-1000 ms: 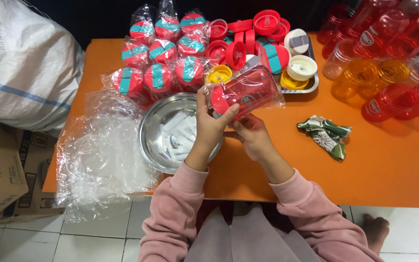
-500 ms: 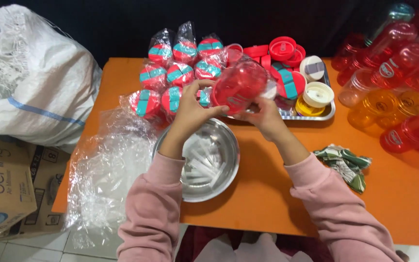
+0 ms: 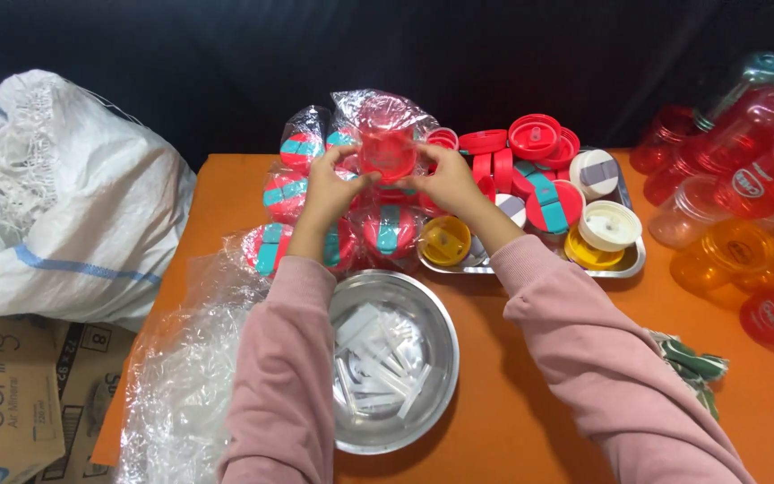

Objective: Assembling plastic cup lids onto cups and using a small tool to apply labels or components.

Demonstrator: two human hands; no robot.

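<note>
**Both hands hold a bagged red cup over the far stack**

The left hand [image 3: 331,186] and right hand [image 3: 445,182] each close their fingers on a side of 1 red cup in a clear bag [image 3: 388,143], held at the far middle of the orange table [image 3: 530,412], just above the stack of wrapped cups [image 3: 315,215]. A steel bowl [image 3: 405,358] sits near, between the forearms; a metal tray of lids [image 3: 575,215] lies right.
</note>
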